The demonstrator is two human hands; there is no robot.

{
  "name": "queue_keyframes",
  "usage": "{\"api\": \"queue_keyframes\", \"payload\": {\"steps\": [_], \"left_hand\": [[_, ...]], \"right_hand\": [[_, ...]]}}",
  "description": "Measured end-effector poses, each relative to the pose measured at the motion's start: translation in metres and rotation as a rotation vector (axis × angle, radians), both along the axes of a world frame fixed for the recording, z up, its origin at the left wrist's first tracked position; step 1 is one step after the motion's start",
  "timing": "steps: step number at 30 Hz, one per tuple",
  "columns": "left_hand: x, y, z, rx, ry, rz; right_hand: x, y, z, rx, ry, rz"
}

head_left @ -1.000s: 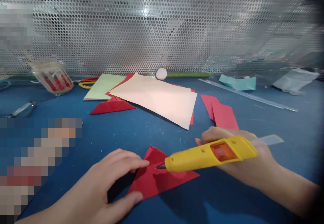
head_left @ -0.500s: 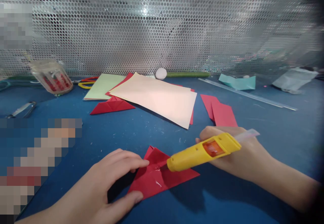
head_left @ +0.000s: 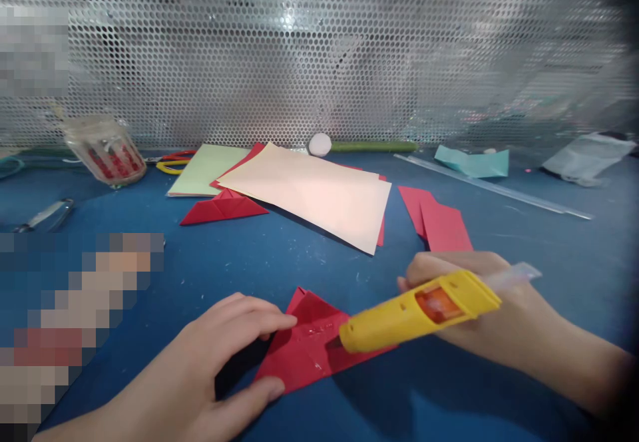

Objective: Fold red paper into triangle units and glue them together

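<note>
A yellow hot glue gun (head_left: pixel 399 322) is gripped in my right hand (head_left: pixel 479 322), fingers wrapped round its handle behind the body. A clear glue stick (head_left: pixel 516 275) pokes out of its rear end. The dark nozzle points down at a folded red paper (head_left: pixel 304 362) on the table, over the paper's middle. Shiny glue (head_left: pixel 322 329) lies on the paper in a streak, with another glint lower down. My left hand (head_left: pixel 219 355) holds the paper's left side, with fingertips at its upper left edge and the thumb on its lower left corner.
A smaller red folded piece (head_left: pixel 224 209) sits left of the stacked cream paper (head_left: pixel 319 196). Farther right are red paper pieces (head_left: pixel 444 225), a clear ruler (head_left: pixel 499 189) and a teal paper (head_left: pixel 474 162). A glass jar (head_left: pixel 110 152) and scissors (head_left: pixel 172 166) stand back left, before a perforated metal screen (head_left: pixel 299 62).
My right hand has drawn the glue gun a little to the right and down across the red paper. The glue streak now shows longer. My left hand has stayed in place.
</note>
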State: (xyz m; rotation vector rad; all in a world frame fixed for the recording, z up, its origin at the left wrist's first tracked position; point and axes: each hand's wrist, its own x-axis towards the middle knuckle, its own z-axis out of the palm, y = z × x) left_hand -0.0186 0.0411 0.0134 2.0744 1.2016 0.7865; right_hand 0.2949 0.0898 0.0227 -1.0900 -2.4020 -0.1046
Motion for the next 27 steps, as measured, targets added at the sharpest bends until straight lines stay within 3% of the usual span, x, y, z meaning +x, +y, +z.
{"api": "queue_keyframes", "payload": {"steps": [17, 27], "left_hand": [[-0.001, 0.000, 0.001, -0.034, 0.000, 0.007], [0.000, 0.002, 0.005, -0.050, 0.026, 0.006]], "right_hand": [[-0.005, -0.006, 0.008, -0.066, -0.003, 0.017], [-0.011, -0.009, 0.001, -0.102, 0.014, 0.003]]}}
